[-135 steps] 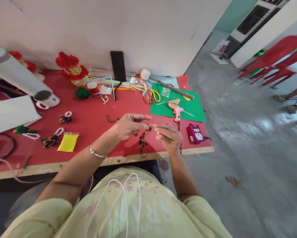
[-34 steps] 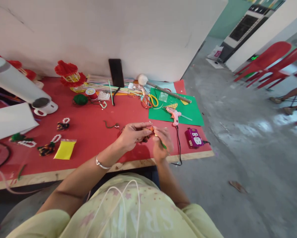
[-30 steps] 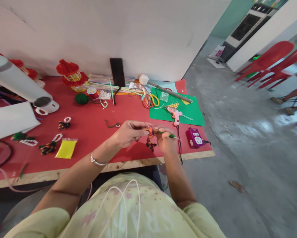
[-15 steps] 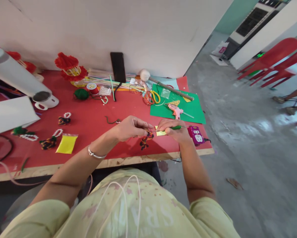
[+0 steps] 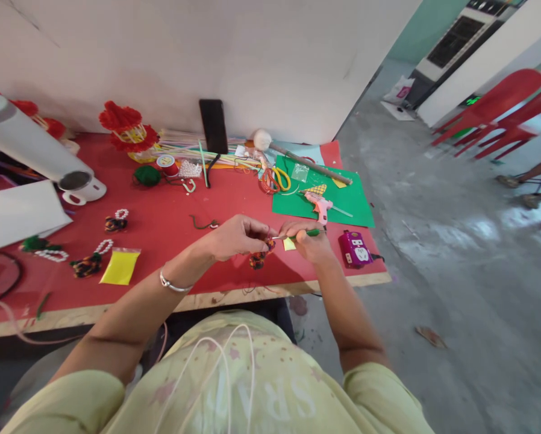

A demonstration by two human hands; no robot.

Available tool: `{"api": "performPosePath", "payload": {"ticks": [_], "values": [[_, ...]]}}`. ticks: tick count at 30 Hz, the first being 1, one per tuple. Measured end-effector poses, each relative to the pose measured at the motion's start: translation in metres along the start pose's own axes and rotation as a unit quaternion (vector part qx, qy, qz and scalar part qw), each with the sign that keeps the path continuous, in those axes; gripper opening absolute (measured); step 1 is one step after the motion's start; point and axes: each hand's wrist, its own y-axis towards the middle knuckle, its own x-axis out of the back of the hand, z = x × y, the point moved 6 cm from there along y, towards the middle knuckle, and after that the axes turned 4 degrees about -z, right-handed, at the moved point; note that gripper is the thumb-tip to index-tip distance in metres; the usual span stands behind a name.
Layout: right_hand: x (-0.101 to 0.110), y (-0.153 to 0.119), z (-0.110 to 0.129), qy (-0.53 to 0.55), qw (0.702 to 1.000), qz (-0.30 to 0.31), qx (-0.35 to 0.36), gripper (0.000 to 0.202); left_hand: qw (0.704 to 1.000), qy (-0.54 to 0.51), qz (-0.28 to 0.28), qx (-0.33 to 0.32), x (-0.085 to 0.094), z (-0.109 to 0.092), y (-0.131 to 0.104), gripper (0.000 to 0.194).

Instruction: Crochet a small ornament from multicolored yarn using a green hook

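Note:
My left hand (image 5: 241, 237), with a silver bangle at the wrist, is closed in a pinch on a small piece of crochet (image 5: 258, 260) in dark, orange and red yarn. The piece hangs below the fingertips, just above the red tabletop. My right hand (image 5: 307, 241) is wrapped round a crochet hook with a green handle (image 5: 314, 232). Its thin metal shaft points left and meets the yarn at my left fingertips. The exact tip of the hook is too small to make out. A pale yellow slip (image 5: 289, 244) lies beneath my right hand.
Right of my hands sit a purple power socket box (image 5: 355, 249) and a pink glue gun (image 5: 321, 206) on green card (image 5: 361, 208). Yellow-handled scissors (image 5: 281, 179) lie behind. To the left are a yellow packet (image 5: 121, 266), beaded crochet pieces (image 5: 87, 264) and a white mug (image 5: 86, 188).
My right hand has drawn slightly left with the crochet hook, closer to my left hand. The hanging crochet piece has shifted a little left and looks more bunched.

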Motion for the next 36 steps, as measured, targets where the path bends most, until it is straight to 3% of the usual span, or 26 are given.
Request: {"api": "performPosePath", "payload": {"ticks": [6, 11, 14, 19, 24, 31, 36], "values": [[-0.005, -0.01, -0.019, -0.009, 0.999, -0.025, -0.042, 0.038, 0.997, -0.008, -0.064, -0.032, 0.005, 0.001, 0.004, 0.042], [-0.009, -0.013, -0.017, -0.018, 0.999, -0.019, -0.044, 0.027, 0.994, -0.013, -0.096, -0.044, 0.007, 0.003, 0.003, 0.058], [-0.008, -0.014, -0.021, -0.018, 0.997, -0.052, -0.047, 0.025, 0.994, -0.018, -0.097, -0.041, 0.007, 0.004, 0.003, 0.064], [-0.01, -0.017, -0.036, 0.098, 0.981, -0.133, -0.1, 0.03, 0.995, -0.048, -0.084, -0.039, 0.005, 0.005, 0.002, 0.06], [-0.017, -0.019, -0.038, 0.169, 0.969, -0.149, -0.105, 0.031, 0.99, -0.077, -0.096, -0.067, 0.005, 0.002, 0.002, 0.055], [-0.011, -0.02, -0.036, 0.144, 0.977, -0.128, -0.096, 0.033, 0.992, -0.097, -0.074, -0.041, 0.002, 0.004, 0.002, 0.051], [0.002, -0.012, -0.024, 0.066, 0.993, -0.017, -0.095, 0.034, 0.996, -0.038, -0.06, -0.048, 0.002, -0.002, 0.0, 0.047]]}}
